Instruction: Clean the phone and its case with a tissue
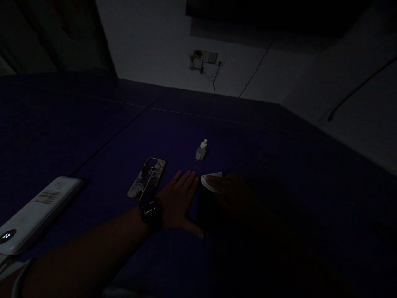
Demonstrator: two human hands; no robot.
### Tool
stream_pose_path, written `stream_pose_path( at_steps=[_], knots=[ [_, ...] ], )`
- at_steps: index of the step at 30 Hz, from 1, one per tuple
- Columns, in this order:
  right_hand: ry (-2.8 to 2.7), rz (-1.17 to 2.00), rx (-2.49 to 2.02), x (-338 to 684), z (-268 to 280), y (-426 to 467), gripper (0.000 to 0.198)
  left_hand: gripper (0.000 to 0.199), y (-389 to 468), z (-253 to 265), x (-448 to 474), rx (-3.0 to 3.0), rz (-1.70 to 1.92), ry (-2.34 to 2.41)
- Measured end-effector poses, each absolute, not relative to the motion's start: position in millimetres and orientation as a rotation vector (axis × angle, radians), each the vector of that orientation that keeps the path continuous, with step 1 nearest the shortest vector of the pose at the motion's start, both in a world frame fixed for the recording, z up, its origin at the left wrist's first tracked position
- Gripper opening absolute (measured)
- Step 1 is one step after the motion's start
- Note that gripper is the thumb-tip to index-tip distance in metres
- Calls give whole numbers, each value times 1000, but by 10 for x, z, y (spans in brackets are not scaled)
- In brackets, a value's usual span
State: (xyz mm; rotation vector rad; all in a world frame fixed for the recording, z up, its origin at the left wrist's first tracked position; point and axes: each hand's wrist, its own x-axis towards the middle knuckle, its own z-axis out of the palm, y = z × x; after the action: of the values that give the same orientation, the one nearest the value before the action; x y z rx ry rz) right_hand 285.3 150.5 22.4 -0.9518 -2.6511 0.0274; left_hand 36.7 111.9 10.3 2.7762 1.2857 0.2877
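Note:
My left hand (180,198) lies flat on the dark blue surface with its fingers stretched, a smartwatch (149,210) on the wrist. Under my right hand (234,192), a folded white cloth or tissue (211,179) is gripped and pressed down by the fingers. Between the hands is a very dark patch (205,207), perhaps a flat black object; its outline is lost in the gloom. A small clear dropper bottle (200,153) with a white top stands upright beyond my hands. Left of my left hand lies a patterned phone case (148,179), camera cutout at the far end.
A white power bank (40,211) with a lit display lies at the left. The dark blue surface (108,124) reaches to a pale wall with a socket strip (203,58) and hanging cables. A dark panel (263,16) juts above. Lighting is very dim.

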Motion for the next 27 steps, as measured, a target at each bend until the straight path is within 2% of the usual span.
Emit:
stream_pose_path(
  at_steps=[7,13,27],
  knots=[
    [-2729,76,-820,2823,225,1478,53,130,1122,84,360,2796,305,1262],
    [-2653,31,-992,2799,188,1523,51,131,1118,103,367,2769,275,1272],
    [-2787,92,-716,3000,182,1409,54,132,1121,70,360,2791,298,1276]
  ],
)
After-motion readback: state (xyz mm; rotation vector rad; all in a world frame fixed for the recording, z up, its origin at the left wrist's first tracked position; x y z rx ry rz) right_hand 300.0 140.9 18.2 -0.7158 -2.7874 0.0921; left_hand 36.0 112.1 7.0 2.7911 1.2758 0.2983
